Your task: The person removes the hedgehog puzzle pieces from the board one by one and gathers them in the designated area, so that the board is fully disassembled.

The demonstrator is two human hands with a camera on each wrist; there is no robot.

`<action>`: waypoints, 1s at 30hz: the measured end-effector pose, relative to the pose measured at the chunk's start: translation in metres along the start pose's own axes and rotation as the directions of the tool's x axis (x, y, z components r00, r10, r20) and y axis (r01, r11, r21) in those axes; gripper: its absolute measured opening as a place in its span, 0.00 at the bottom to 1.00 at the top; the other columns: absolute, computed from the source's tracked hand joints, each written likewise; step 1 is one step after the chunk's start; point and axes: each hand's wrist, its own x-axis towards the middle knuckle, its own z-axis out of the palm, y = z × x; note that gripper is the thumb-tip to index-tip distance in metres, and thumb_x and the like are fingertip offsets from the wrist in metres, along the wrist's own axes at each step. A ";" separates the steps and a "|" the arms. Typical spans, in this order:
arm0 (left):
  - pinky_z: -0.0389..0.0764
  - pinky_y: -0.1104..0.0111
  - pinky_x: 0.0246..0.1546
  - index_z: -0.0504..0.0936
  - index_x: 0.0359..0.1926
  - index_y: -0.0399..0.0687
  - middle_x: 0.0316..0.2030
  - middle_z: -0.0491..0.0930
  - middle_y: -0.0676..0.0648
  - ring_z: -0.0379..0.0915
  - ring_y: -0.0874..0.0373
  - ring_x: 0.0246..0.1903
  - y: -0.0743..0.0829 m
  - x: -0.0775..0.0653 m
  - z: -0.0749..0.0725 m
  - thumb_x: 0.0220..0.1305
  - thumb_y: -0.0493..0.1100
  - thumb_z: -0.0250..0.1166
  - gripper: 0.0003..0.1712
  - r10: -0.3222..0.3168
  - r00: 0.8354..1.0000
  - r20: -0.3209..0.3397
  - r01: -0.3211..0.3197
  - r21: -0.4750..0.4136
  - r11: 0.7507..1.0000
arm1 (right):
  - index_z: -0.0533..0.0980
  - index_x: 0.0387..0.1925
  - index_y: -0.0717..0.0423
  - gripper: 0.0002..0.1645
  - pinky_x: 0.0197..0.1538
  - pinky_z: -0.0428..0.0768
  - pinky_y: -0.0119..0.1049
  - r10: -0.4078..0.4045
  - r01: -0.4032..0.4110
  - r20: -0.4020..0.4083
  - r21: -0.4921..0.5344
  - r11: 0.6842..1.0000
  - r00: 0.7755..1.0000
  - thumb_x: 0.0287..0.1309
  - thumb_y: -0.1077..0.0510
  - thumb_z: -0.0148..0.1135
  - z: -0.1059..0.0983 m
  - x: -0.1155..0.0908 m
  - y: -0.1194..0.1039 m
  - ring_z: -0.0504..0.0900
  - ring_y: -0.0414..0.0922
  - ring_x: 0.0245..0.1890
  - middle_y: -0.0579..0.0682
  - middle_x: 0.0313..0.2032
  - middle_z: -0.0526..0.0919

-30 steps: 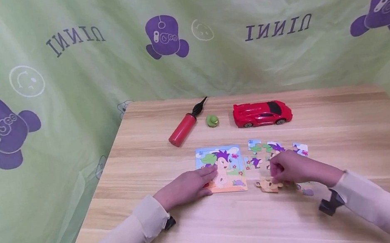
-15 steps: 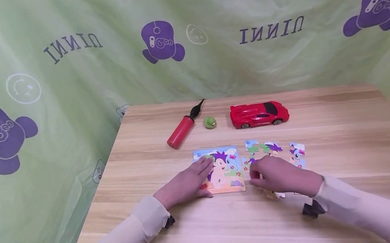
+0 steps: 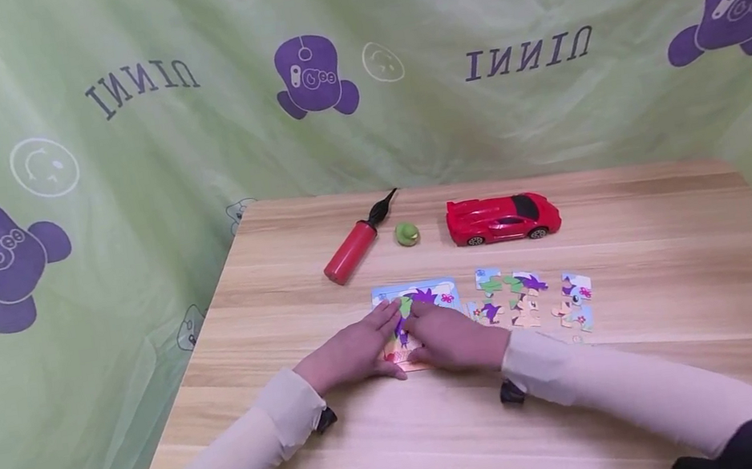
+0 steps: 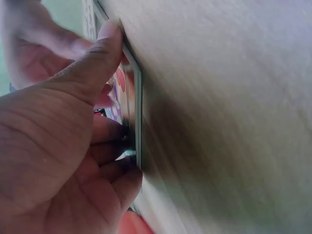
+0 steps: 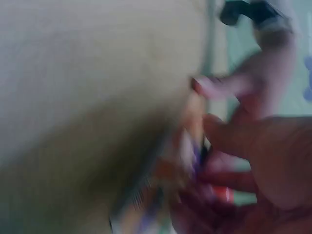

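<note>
A square cartoon puzzle board [image 3: 377,296] lies on the wooden table, partly covered by both hands. My left hand [image 3: 350,352] holds its left side; in the left wrist view the thumb [image 4: 109,41] lies on the board's near edge [image 4: 138,107] and the fingers curl at another edge. Over the middle of the board is my right hand [image 3: 460,335], thumb apart from its fingers. The right wrist view is blurred, so whether those fingers hold a puzzle piece cannot be seen. Several loose puzzle pieces [image 3: 528,311] lie right of the board.
Behind the board lie a red hand pump [image 3: 352,251] with a black nozzle, a small green toy duck [image 3: 407,234] and a red toy car [image 3: 501,218]. A green printed curtain [image 3: 405,133] hangs around the table [image 3: 677,246]. My right forearm covers part of the near right side.
My right hand has moved left from the loose pieces to the board, where it is now close beside my left hand. The left hand stays on the board.
</note>
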 end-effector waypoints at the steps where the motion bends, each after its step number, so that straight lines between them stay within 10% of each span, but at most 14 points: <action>1: 0.58 0.59 0.78 0.55 0.76 0.36 0.80 0.45 0.41 0.43 0.46 0.80 0.000 0.000 0.000 0.59 0.72 0.62 0.59 0.013 1.000 -0.008 -0.013 -0.006 1.000 | 0.79 0.56 0.63 0.31 0.47 0.85 0.42 -0.003 0.002 -0.017 -0.035 0.999 1.000 0.61 0.45 0.68 0.004 0.003 -0.004 0.79 0.46 0.41 0.54 0.44 0.80; 12: 0.56 0.59 0.78 0.53 0.77 0.38 0.81 0.44 0.42 0.41 0.48 0.80 0.002 0.004 0.000 0.58 0.69 0.66 0.60 0.030 0.999 -0.020 -0.032 -0.104 0.994 | 0.80 0.48 0.63 0.24 0.47 0.83 0.43 0.062 -0.062 -0.004 0.071 0.996 0.998 0.57 0.49 0.72 0.001 0.009 -0.006 0.79 0.47 0.41 0.54 0.40 0.83; 30: 0.54 0.60 0.79 0.51 0.78 0.44 0.81 0.42 0.50 0.37 0.54 0.81 -0.005 -0.003 -0.004 0.57 0.68 0.67 0.59 -0.047 0.997 0.059 0.056 -0.149 0.987 | 0.84 0.32 0.55 0.19 0.29 0.72 0.28 0.212 -0.205 -0.040 0.125 0.971 0.976 0.52 0.44 0.76 -0.031 -0.064 0.034 0.70 0.38 0.26 0.45 0.28 0.79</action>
